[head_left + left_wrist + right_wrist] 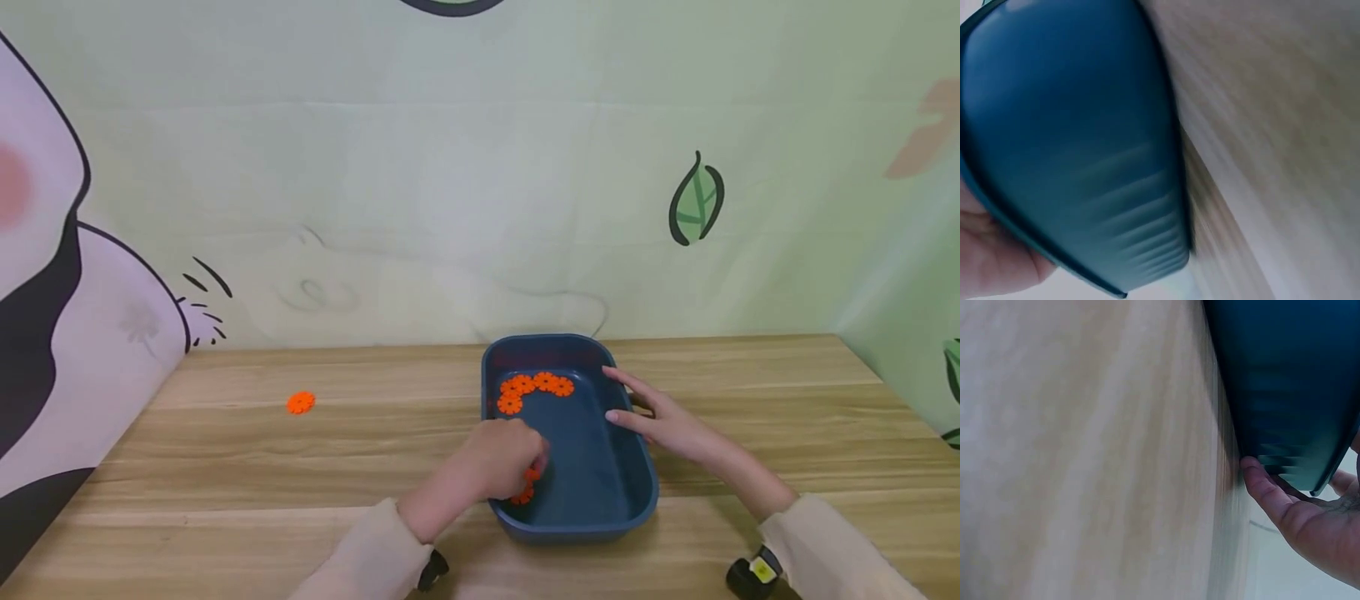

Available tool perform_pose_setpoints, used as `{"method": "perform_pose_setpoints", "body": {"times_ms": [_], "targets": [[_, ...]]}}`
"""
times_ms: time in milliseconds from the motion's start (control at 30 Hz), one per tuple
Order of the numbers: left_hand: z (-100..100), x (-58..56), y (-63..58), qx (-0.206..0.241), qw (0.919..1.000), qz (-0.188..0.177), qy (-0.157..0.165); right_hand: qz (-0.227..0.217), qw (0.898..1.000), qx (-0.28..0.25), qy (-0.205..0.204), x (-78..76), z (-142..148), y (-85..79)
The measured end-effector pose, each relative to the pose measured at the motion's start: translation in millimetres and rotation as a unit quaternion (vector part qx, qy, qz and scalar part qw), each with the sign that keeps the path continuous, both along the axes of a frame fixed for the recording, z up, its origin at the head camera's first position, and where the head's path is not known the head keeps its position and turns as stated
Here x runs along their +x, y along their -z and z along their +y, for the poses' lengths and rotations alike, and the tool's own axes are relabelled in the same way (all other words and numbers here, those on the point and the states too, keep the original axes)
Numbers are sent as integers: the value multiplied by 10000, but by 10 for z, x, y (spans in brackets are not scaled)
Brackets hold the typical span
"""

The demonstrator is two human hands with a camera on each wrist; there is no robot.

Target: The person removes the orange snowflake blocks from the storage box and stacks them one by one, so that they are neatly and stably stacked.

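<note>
A dark blue rectangular tray (pixel 592 467) stands on the wooden table. Inside it, several orange flower-shaped discs (pixel 510 404) form a curved row toward the far left corner. My left hand (pixel 498 454) reaches over the left rim with curled fingers, pinching an orange disc (pixel 532 475) low in the tray. Another orange disc (pixel 522 497) shows just below those fingers, partly covered. On the right side, my right hand (pixel 663 425) holds the tray wall, with thumb and a finger over the rim. In the right wrist view other fingers (pixel 1272 497) press the tray's outside.
A single orange disc (pixel 301 402) lies on the table (pixel 225 467) left of the tray. Behind the table hangs a pale green cloth backdrop (pixel 450 183) with printed leaves and a cartoon figure. Black straps with devices (pixel 753 575) sit at the wrists.
</note>
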State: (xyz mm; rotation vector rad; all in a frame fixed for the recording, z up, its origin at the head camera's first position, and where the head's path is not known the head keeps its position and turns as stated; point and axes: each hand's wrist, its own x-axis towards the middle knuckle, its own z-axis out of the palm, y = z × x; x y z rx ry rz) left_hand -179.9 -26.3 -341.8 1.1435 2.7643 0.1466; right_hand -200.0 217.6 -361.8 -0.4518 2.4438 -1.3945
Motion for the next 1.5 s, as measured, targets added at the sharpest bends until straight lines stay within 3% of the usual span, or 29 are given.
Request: {"method": "perform_pose_setpoints", "body": {"times_ms": [167, 300, 400, 633, 833, 967, 1333, 1500], "targets": [[-79, -28, -13, 1194, 9919, -334, 264, 14, 10000, 13, -21, 5, 3, -1], [-140, -16, -46, 1964, 9776, -671, 335, 5, 10000, 57, 23, 1, 4, 1], [-186, -7, -68, 2469, 9626, -1074, 295, -41, 9999, 98, 52, -4, 3, 6], [-298, -27, -94, 3167, 9282, -1924, -337, -128, 9998, 134, 108, -10, 4, 18], [-411, -39, -118, 3574, 9034, -2208, -852, -108, 9999, 22, 40, -11, 5, 7], [-495, -40, -133, 3680, 8992, -2144, -999, -107, 9999, 45, 58, -11, 10, 15], [-732, -76, -109, 3749, 9013, -1795, -1219, -191, 9998, 11, 77, 0, 23, 6], [-863, -90, -72, 3829, 8977, -1728, -1331, -210, 9997, 28, 102, 6, 18, 8]]}}
